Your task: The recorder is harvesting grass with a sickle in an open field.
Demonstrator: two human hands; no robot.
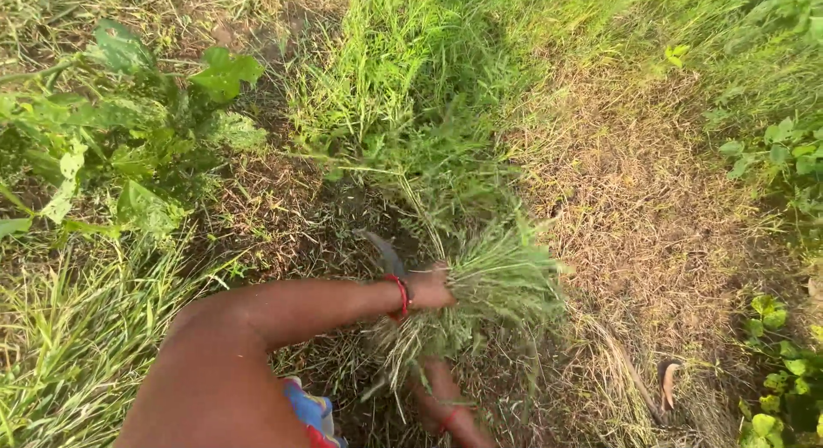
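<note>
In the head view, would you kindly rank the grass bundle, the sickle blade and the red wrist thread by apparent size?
1. Grass bundle, gripped by the left hand, clearly largest.
2. Sickle blade, partly hidden behind the wrist, so its full size is unsure.
3. Red wrist thread, smallest.

Ground surface: bare soil with patchy grass cover, sunlit.

The ground (651, 199) carries a broad patch of dry, straw-coloured cut grass (626, 156) on the right half. A dense stand of tall green grass (403, 79) rises at upper centre. Dark soil with dry litter (274, 208) shows at centre-left. Broad-leaved plants (129, 131) grow at the left edge, with more leafy plants (784, 156) along the right edge. Longer pale-green grass blades (77, 328) lie across the lower left. A small curved brown object (668, 384) rests on the dry patch at lower right; its kind is not discernible.
</note>
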